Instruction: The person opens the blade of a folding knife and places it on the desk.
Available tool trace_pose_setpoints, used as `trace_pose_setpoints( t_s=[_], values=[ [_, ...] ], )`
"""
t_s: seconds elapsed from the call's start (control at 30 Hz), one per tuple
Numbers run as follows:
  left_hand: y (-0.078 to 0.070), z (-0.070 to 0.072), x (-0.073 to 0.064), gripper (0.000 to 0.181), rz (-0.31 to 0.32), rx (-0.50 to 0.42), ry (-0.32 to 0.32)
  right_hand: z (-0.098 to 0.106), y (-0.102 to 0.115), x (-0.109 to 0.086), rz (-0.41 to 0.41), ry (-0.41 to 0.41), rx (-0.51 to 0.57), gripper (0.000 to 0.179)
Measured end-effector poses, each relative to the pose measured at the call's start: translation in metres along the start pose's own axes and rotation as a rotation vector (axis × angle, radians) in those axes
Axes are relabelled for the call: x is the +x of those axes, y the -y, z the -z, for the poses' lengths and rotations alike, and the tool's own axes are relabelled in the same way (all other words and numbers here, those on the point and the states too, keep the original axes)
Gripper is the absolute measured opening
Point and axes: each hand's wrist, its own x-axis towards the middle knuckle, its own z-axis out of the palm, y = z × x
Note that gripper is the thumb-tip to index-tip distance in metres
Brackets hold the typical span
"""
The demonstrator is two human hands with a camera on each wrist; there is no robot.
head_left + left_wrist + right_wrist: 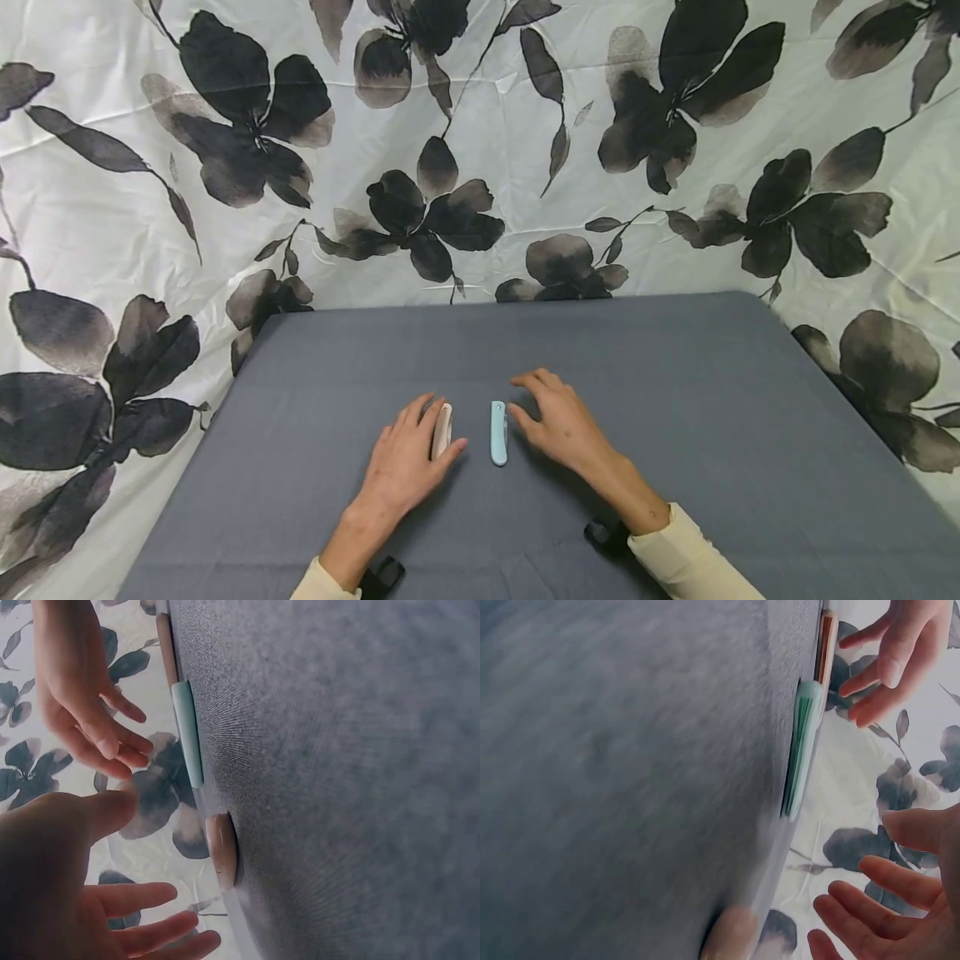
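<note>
A slim light blue handle [498, 433], with a small hole at its top end and a slot along its side like a folded pocket knife, lies on the grey table between my hands. My left hand [405, 458] hovers with spread fingers over a similar beige handle [443, 432], partly covered by the fingers. On the right, my right hand [562, 425] hangs beside the blue handle with its fingers loosely bent, holding nothing. A third, pinkish piece [733, 934] lies under the right hand in the right wrist view; that hand hides it from the head view.
The table [525, 342] has a smooth grey cover. A white cloth with dark flowers [420, 208] hangs behind it and at both sides. Black wrist straps [384, 575] sit under both forearms, below cream sleeves [690, 554].
</note>
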Motion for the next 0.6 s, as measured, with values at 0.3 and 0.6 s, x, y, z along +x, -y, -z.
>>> trace_pose_setpoints(
  t_s=[0.3,0.6],
  values=[
    [0.003,0.003,-0.006,0.063,0.007,-0.029,-0.027,-0.01,0.016,0.011,-0.021,0.068,0.103,0.037],
    [0.006,0.003,-0.011,0.067,0.048,-0.02,0.032,-0.022,0.023,0.02,-0.009,0.125,0.19,0.034]
  ],
)
